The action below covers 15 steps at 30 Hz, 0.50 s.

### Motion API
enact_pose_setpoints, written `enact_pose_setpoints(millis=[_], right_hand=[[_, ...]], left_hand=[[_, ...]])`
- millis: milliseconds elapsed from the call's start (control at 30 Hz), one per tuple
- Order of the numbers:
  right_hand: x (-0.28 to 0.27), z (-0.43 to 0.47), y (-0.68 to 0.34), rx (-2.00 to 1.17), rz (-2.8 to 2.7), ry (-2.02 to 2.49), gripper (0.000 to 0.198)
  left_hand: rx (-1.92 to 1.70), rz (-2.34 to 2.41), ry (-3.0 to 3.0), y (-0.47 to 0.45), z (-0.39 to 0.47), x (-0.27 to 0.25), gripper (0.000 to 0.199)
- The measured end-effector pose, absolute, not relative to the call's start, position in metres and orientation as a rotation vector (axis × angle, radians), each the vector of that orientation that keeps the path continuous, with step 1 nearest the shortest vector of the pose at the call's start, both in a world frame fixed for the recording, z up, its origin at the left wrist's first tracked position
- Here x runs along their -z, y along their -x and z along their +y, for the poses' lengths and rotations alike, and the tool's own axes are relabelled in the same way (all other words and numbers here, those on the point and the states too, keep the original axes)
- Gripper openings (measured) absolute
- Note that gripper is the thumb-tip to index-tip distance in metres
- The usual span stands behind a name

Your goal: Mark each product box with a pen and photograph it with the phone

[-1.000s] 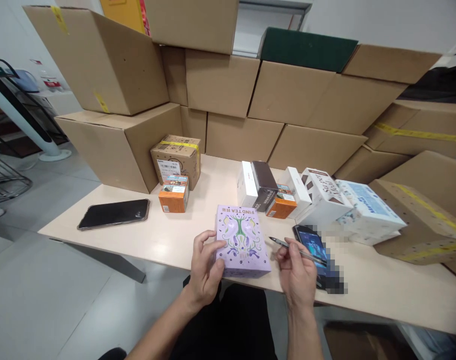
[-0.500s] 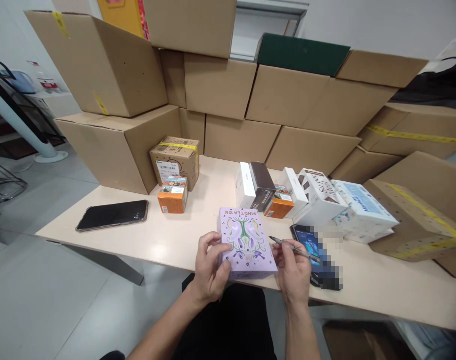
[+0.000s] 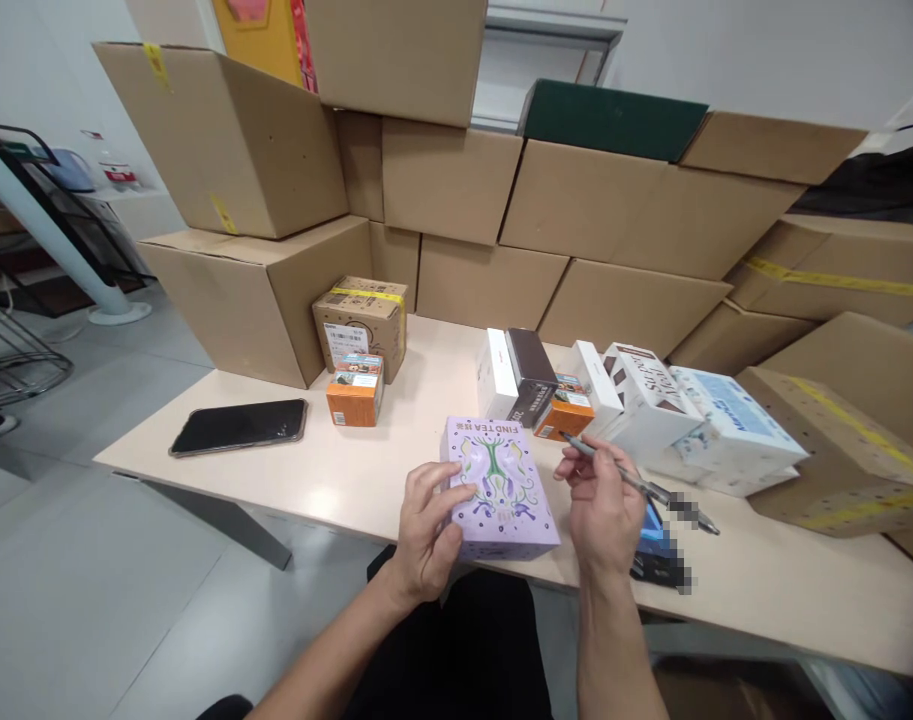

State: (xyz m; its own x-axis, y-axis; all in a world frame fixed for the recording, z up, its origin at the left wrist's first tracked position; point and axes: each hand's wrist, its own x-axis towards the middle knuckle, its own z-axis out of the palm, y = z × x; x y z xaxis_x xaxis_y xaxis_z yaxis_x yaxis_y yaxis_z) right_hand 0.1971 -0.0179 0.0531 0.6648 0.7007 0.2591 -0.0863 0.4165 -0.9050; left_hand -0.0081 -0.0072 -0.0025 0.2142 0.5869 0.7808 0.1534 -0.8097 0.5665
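Observation:
A light purple tea box (image 3: 497,490) with "FIND TEA" printed upside down to me lies at the table's front edge. My left hand (image 3: 432,525) grips its left side, fingertips resting on the top face. Just right of the box, my right hand (image 3: 606,500) holds a slim dark pen (image 3: 613,465), its tip pointing up and left toward a small orange box (image 3: 565,408). A handheld device with a lit blue screen (image 3: 655,545) lies partly hidden behind the right hand, its right part blurred out by pixels.
White, brown and printed boxes (image 3: 651,400) stand in a row at the right. Left of the tea box are a black phone (image 3: 238,427), another orange box (image 3: 355,395) and a taped carton (image 3: 362,320). Large cartons (image 3: 493,270) wall off the table's (image 3: 396,440) back.
My right hand has risen and moved right with the pen, covering more of the device. The left hand stays on the tea box. My view has shifted slightly left.

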Motion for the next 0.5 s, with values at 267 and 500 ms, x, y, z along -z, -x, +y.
enact_pose_setpoints(millis=[267,500], right_hand=[[-0.100,-0.002,-0.165,-0.671,-1.235,1.139,0.021],[-0.094,0.041,-0.164,-0.785,-1.454,1.265,0.023]], left_hand=[[-1.577,0.769,-1.924,0.007,-0.010,0.013,0.040],[-1.582,0.789,-1.895,0.006,-0.011,0.008,0.037]])
